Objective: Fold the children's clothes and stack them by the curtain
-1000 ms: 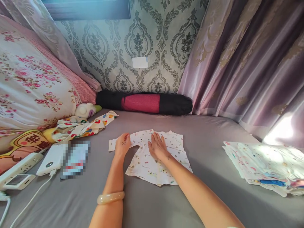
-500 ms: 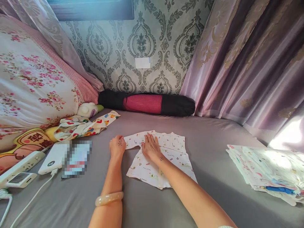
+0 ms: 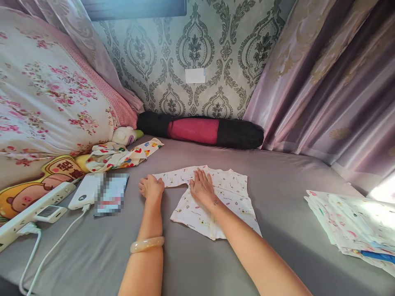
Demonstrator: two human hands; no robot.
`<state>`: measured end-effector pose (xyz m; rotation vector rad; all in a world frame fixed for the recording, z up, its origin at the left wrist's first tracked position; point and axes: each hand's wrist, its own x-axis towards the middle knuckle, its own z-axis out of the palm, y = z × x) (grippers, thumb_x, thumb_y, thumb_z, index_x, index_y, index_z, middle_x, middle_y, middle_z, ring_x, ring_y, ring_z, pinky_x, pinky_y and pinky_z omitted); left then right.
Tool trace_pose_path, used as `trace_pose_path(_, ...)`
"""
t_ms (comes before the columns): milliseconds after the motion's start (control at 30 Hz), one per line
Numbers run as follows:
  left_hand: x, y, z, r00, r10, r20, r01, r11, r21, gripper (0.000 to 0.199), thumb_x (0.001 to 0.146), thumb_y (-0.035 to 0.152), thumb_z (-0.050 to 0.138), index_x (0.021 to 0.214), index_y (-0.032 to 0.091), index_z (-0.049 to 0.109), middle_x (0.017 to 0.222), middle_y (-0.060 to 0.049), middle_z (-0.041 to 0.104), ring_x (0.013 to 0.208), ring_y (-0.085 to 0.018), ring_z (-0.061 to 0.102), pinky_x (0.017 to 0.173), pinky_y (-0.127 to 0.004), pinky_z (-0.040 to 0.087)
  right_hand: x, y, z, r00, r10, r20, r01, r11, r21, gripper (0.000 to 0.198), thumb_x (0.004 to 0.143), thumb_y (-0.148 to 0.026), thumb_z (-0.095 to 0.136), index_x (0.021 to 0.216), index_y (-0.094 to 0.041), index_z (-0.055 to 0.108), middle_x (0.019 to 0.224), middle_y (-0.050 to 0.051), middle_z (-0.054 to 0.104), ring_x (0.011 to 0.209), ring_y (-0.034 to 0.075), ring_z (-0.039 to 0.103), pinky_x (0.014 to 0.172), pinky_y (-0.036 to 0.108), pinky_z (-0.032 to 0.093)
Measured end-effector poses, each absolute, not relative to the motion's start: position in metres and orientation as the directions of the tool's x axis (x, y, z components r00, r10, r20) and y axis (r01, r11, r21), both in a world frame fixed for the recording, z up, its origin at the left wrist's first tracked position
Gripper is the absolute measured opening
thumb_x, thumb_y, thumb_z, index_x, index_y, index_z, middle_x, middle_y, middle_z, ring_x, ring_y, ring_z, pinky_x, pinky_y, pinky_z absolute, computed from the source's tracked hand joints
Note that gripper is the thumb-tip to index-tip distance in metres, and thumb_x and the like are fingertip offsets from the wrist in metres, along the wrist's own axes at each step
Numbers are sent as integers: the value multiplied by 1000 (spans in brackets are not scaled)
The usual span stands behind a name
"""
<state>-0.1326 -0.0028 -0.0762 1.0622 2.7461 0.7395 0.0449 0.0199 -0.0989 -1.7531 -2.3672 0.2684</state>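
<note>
A small white baby shirt (image 3: 228, 201) with a tiny coloured print lies spread on the grey bed sheet. Its left sleeve reaches straight out to the side, and my left hand (image 3: 152, 187) is closed on the sleeve's end. Flat on the shirt's upper part, near the armpit, rests my right hand (image 3: 202, 188) with its fingers stretched out. The other sleeve is not seen sticking out on the right; how it lies cannot be made out.
To the right is a stack of printed clothes (image 3: 354, 226). At left are a power strip (image 3: 40, 213), a white power bank (image 3: 86, 191) with a cable, a blurred packet (image 3: 111, 195) and a patterned cloth (image 3: 123, 156). A black and red roll bag (image 3: 194, 130) lies along the wall.
My left hand has drawn the sleeve's end a little outward, so the sleeve lies straighter. My right hand stays flat on the shirt. The view has shifted slightly.
</note>
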Motion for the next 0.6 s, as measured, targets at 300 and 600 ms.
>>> trace_pose_path(300, -143, -4, -73, -712, 702, -31, 601, 632, 489, 36, 77, 33, 58, 104, 8, 58, 115, -29, 58, 111, -40, 57, 87, -47, 46, 46, 22, -95, -307, 951, 21, 922, 303, -240, 60, 96, -36, 19, 148, -8, 25, 155, 13, 21, 142, 25, 16, 114, 45, 4)
trace_pose_path(600, -152, 1, -81, -699, 714, -42, 482, 514, 710, 9, 69, 25, 60, 75, 19, 56, 96, -22, 67, 106, -42, 59, 84, -53, 47, 50, 28, -87, -357, 934, 11, 913, 352, -204, 60, 94, -40, 23, 146, -12, 32, 152, 14, 29, 137, 29, 25, 111, 47, 11)
